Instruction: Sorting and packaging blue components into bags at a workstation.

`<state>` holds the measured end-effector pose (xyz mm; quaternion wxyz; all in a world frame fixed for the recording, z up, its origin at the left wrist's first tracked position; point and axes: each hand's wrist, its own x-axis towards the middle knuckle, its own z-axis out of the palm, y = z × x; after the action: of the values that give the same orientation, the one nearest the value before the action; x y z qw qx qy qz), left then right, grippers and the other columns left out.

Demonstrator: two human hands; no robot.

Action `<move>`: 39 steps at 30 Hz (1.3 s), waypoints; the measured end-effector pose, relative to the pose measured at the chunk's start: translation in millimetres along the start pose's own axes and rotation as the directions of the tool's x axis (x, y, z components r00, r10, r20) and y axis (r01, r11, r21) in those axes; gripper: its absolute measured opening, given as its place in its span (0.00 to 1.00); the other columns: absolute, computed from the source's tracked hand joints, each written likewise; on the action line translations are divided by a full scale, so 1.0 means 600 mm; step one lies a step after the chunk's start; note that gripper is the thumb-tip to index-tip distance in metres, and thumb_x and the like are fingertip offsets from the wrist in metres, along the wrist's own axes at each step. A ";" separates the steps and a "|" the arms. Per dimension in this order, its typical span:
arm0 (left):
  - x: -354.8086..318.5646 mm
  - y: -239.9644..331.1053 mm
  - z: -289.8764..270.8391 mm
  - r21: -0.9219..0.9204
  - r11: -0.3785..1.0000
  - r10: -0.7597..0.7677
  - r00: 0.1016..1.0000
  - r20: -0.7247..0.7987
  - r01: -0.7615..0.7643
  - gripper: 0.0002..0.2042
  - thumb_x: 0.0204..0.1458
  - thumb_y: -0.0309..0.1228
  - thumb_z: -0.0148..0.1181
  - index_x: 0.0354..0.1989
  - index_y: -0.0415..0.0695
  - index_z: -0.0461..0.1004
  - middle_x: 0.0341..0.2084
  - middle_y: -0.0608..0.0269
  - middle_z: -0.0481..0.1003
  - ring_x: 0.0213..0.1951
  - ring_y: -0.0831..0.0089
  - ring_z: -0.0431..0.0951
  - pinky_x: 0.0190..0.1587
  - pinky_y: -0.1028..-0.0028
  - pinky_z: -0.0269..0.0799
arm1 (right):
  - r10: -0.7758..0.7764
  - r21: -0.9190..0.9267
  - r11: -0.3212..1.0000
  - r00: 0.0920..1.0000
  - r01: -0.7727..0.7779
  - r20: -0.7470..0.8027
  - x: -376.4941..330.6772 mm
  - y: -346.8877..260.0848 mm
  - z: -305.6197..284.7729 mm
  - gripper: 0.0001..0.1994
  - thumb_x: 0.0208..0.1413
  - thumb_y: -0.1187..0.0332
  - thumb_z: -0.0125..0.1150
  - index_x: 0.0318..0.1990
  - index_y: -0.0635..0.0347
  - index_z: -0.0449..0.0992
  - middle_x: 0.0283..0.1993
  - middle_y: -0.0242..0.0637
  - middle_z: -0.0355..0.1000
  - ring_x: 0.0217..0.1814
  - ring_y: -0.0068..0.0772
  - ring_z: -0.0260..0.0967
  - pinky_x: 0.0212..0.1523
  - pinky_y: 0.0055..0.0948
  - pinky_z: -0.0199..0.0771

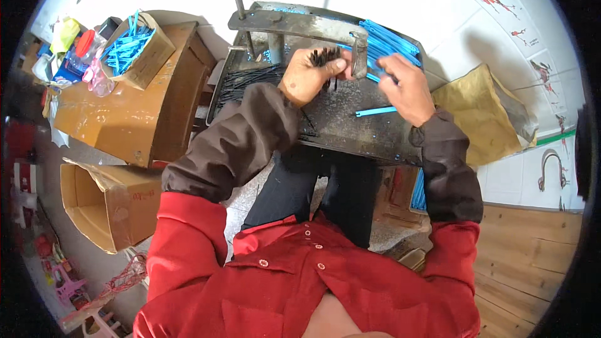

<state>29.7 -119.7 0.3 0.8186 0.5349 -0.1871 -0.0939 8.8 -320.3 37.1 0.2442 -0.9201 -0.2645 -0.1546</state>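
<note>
1. The left hand has its fingers curled tight around a bundle of short black sticks; the stick ends fan out above the knuckles, close to the metal post of the press.
2. The left wrist bends slightly inward, and the forearm in a dark brown sleeve runs down and to the left, over the front edge of the dark metal tray.
3. The right hand lies palm down with its fingers stretched forward and close together, the tips touching the pile of blue sticks at the tray's far right. Whether they pinch a stick cannot be told.
4. A single blue stick lies on the tray just beside the right hand's heel, on its inner side.
5. The right forearm, also in a dark sleeve, runs down along the tray's right edge to a red shirt.
6. More loose black sticks lie on the tray's left part, left of the left hand.
7. A lever arm crosses the back of the tray.
8. Well apart to the left, a cardboard box of blue sticks stands on a brown wooden table.
9. An open empty cardboard box sits below the table.
</note>
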 end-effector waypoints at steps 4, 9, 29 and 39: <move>0.007 0.001 0.001 -0.045 0.999 -0.002 0.999 -0.048 0.000 0.05 0.48 0.22 0.53 0.32 0.33 0.72 0.23 0.61 0.74 0.26 0.75 0.73 0.31 0.77 0.70 | 0.310 0.585 0.745 0.943 -0.320 0.121 0.017 -0.039 0.013 0.05 0.51 0.73 0.52 0.32 0.68 0.68 0.26 0.25 0.64 0.24 0.16 0.59 0.23 0.18 0.59; 0.009 0.013 -0.004 0.146 0.989 -0.006 1.000 -0.008 0.007 0.04 0.47 0.22 0.54 0.29 0.34 0.73 0.23 0.61 0.74 0.26 0.76 0.73 0.30 0.78 0.69 | 0.044 0.344 0.937 0.998 -0.057 0.045 0.041 -0.021 -0.004 0.04 0.49 0.76 0.53 0.25 0.68 0.69 0.19 0.26 0.61 0.22 0.18 0.58 0.22 0.18 0.57; 0.005 0.005 -0.004 0.027 0.999 0.032 0.999 -0.044 -0.031 0.06 0.48 0.24 0.54 0.32 0.34 0.73 0.24 0.61 0.75 0.28 0.77 0.73 0.33 0.79 0.69 | 0.206 0.466 0.865 0.979 -0.184 0.003 0.007 -0.027 0.006 0.05 0.48 0.75 0.53 0.32 0.68 0.70 0.21 0.29 0.65 0.21 0.23 0.61 0.22 0.22 0.60; 0.008 0.012 -0.005 0.279 0.958 0.059 0.998 0.017 -0.061 0.05 0.46 0.25 0.56 0.29 0.34 0.73 0.21 0.62 0.74 0.25 0.78 0.72 0.29 0.79 0.68 | -0.035 0.316 0.949 0.999 0.027 0.020 0.033 -0.024 -0.014 0.03 0.45 0.78 0.54 0.25 0.70 0.70 0.20 0.33 0.62 0.22 0.21 0.59 0.22 0.21 0.57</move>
<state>35.3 -116.0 6.8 0.7364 0.6389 -0.2182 -0.0441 15.6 -305.9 58.0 0.3821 -0.8670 -0.3032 -0.1023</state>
